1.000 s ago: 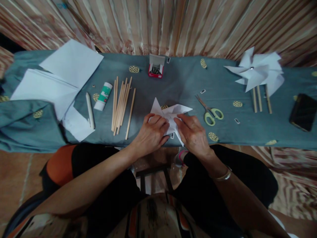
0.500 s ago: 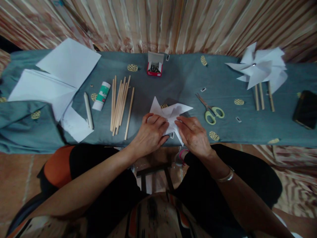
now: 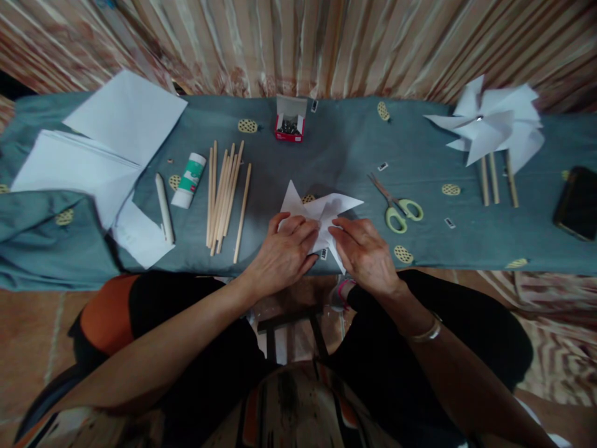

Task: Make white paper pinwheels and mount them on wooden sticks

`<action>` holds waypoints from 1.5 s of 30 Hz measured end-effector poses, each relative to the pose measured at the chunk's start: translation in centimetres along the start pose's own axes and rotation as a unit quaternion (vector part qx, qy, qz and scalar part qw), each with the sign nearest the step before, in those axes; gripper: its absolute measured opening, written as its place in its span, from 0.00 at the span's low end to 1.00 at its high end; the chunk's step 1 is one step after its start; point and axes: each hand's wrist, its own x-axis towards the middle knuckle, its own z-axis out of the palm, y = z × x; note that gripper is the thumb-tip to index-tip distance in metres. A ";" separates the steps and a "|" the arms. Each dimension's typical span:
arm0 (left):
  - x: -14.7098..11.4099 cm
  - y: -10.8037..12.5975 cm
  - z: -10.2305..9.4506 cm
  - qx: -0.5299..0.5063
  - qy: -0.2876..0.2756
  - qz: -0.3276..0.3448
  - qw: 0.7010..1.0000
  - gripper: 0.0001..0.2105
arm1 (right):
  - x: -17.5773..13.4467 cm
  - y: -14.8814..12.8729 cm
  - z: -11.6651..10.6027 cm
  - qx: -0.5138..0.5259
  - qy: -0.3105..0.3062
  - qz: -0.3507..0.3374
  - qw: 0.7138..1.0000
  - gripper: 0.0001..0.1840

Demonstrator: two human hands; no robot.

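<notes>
A white paper pinwheel (image 3: 342,203) without a stick lies at the front edge of the cloth-covered table, its pointed blades spreading outward. My left hand (image 3: 289,247) is closed on its left side, fingers bent over the paper near the centre. On the other side, my right hand (image 3: 364,252) pinches the paper close to the middle. The fingers hide part of the pinwheel's centre. To the right lie scissors (image 3: 396,208) with green handles. Behind the pinwheel stands an open red box (image 3: 290,129) of small metal pins.
Several wooden sticks (image 3: 226,193) lie left of my hands, beside a glue stick (image 3: 189,180) and a white pen-like tool (image 3: 164,208). Paper sheets (image 3: 125,118) are at the far left. Finished pinwheels (image 3: 489,124) on sticks and a dark phone (image 3: 577,202) are at the right.
Both hands stay on the paper pinwheel with almost no movement. The view has shifted very slightly; nothing else visibly differs.
</notes>
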 end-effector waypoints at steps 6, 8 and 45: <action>0.1 -0.1 -0.1 -0.007 -0.001 0.004 1.000 0.18 | -0.1 -0.1 -0.1 0.019 -0.018 0.019 0.999 0.15; 0.1 -0.1 -0.1 -0.009 -0.003 0.005 1.000 0.18 | -0.1 -0.1 0.0 0.030 -0.022 0.024 0.999 0.15; 0.3 0.0 -0.4 -0.015 -0.002 -0.005 1.000 0.17 | 1.2 -1.5 0.2 0.002 -0.099 0.043 0.994 0.20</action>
